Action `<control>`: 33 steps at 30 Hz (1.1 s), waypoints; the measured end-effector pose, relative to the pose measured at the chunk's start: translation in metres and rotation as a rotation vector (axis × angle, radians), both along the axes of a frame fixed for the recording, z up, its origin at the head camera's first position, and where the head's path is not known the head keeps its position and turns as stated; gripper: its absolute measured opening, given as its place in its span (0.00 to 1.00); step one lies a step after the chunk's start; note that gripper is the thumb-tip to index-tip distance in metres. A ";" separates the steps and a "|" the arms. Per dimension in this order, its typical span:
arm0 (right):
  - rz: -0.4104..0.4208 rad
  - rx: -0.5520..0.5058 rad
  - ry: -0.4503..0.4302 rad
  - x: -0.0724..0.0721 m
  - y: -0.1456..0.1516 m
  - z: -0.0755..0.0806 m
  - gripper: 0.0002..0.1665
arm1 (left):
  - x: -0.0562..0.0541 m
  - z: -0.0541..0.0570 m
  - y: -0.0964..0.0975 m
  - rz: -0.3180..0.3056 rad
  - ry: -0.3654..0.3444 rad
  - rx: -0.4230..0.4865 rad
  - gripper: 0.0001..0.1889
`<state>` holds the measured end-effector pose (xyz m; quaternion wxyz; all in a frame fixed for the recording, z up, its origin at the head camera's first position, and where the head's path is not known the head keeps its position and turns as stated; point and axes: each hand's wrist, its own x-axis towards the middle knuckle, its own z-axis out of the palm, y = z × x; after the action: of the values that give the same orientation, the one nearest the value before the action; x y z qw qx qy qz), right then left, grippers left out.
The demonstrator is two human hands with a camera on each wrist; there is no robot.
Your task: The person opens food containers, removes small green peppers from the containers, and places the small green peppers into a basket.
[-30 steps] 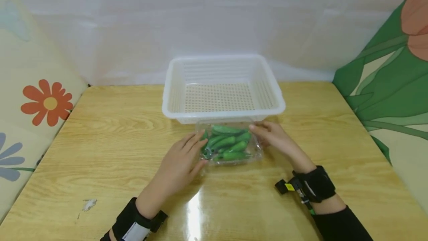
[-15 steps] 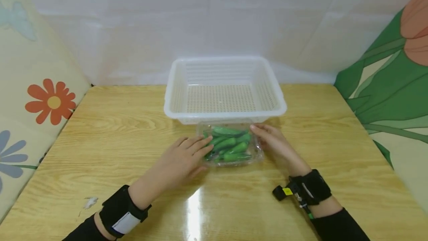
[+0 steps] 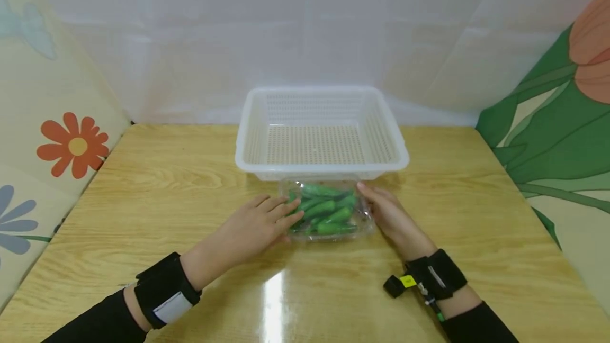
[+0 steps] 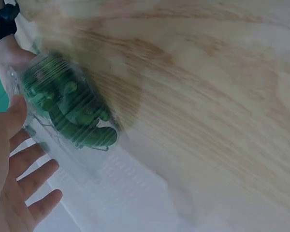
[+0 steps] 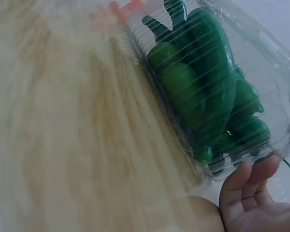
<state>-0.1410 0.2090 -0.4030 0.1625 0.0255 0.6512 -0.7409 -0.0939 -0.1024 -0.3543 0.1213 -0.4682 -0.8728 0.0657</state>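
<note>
In the head view a clear plastic box (image 3: 366,222) of green chili peppers (image 3: 326,208) is in front of the white basket, close to its near rim. My right hand (image 3: 395,221) grips the box's right end, thumb on top; in the right wrist view its curled fingers (image 5: 236,186) come under the box's corner. At the opposite end lies my left hand (image 3: 245,229), fingers extended over the peppers. The left wrist view has that hand (image 4: 26,176) with its fingers straight and spread beside the box. Ridged plastic walls blur the peppers in both wrist views.
A white perforated basket (image 3: 321,168) stands at the back of the wooden table (image 3: 181,158), before a white cloth (image 3: 200,41). Flower-patterned panels (image 3: 76,89) border the table on left and right.
My left fingers have straightened, and the left wrist has swung outward to the left. The right hand keeps its hold, its wrist a little lower. The box stays near the basket.
</note>
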 end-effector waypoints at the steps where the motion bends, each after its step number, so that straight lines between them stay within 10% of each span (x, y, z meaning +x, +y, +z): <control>1: -0.011 -0.004 -0.005 0.000 -0.001 0.000 0.14 | 0.000 0.000 0.000 -0.001 0.012 -0.001 0.28; 23: -0.036 -0.013 -0.017 -0.002 -0.005 -0.001 0.17 | 0.010 0.010 0.016 -0.037 0.268 -0.400 0.22; 33: 0.010 -0.052 0.009 -0.003 0.001 -0.005 0.14 | 0.016 0.008 0.025 -0.014 0.320 -0.440 0.22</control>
<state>-0.1435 0.2104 -0.4080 0.1637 0.0148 0.6325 -0.7569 -0.0781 -0.0778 -0.3459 0.1535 -0.4729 -0.8041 0.3259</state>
